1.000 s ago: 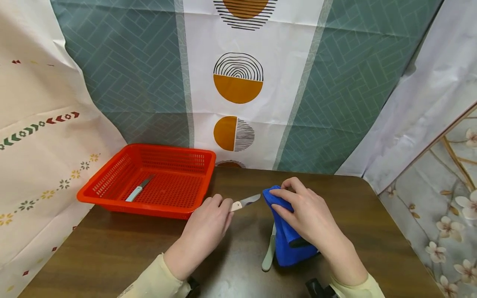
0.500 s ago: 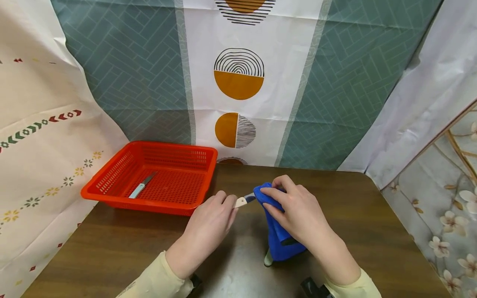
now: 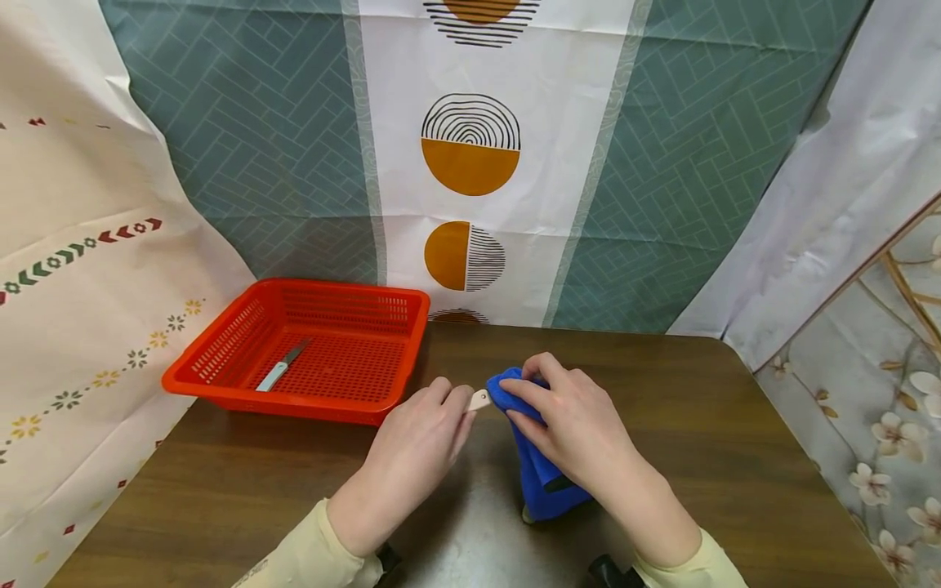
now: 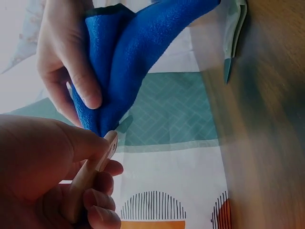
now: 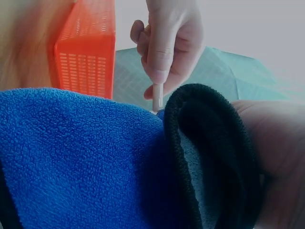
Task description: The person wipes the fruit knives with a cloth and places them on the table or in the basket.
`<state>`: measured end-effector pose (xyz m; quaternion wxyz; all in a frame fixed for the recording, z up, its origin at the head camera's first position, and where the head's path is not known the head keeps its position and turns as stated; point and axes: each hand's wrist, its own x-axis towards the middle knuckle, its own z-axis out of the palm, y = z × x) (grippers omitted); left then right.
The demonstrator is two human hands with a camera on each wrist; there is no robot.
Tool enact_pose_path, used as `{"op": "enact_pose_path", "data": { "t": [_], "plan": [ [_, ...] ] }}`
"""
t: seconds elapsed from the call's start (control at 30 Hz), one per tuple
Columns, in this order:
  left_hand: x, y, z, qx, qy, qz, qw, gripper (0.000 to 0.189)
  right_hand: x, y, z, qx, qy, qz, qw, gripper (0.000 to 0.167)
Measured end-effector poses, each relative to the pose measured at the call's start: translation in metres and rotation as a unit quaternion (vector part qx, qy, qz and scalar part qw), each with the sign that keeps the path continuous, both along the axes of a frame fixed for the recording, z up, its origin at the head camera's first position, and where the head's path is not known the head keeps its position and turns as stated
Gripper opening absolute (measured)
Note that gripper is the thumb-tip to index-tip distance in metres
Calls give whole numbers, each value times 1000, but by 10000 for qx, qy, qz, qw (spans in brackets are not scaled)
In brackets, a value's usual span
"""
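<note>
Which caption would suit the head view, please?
Near a red perforated plastic basket, the left hand holds a cream-handled knife against a fuzzy blue cloth in the right hand.

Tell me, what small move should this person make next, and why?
Probably a slow pull of the blue cloth along the blade, away from the knife's handle. The left hand's grip holds that handle, while the right hand's grip has the cloth bunched at the blade. Only a bit of blade peeks out in the left wrist view, so going gently seems wise.
</note>
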<state>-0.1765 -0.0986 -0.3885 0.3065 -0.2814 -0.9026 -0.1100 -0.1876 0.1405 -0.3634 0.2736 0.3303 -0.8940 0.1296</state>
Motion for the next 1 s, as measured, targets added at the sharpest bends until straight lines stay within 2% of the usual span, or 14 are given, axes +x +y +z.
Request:
{"op": "enact_pose_path", "data": {
  "t": [0.4,1.0],
  "plan": [
    [-2,1,-1,-14,129,-48,9999,24,-1,1,-3,46,35,-55,10000,41],
    [3,-1,6,-40,-133,128,9998,28,-6,11,0,-37,-76,-199,9998,39]
  ]
}}
